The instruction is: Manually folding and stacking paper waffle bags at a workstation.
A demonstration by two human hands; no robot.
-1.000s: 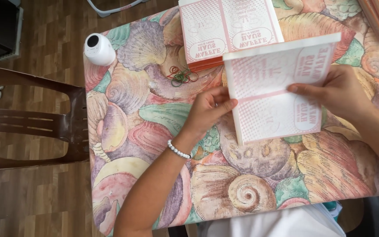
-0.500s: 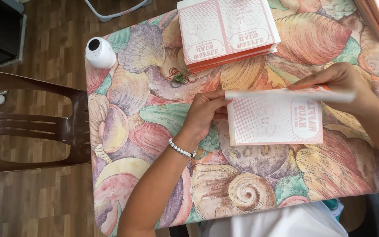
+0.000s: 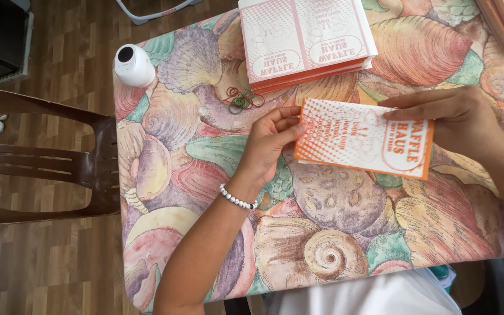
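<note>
Head view: your hands pinch one folded sheet over the table (image 3: 164,122)

Left hand (image 3: 266,143) grips the sheet (image 3: 364,146) at one end, right hand (image 3: 456,114) presses the other; fold looks made; stack (image 3: 304,38) beyond looks unfolded

Orange-white folded carton (image 3: 364,139) lies below a matching flat stack (image 3: 305,41).

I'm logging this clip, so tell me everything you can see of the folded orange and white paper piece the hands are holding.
The folded paper piece is a flat white rectangle, seemingly thin card, with orange edges, dotted print and an oval emblem. It lies lengthwise just over the shell-patterned tablecloth. The left hand pinches its left edge; the right hand grips its right end.
</note>
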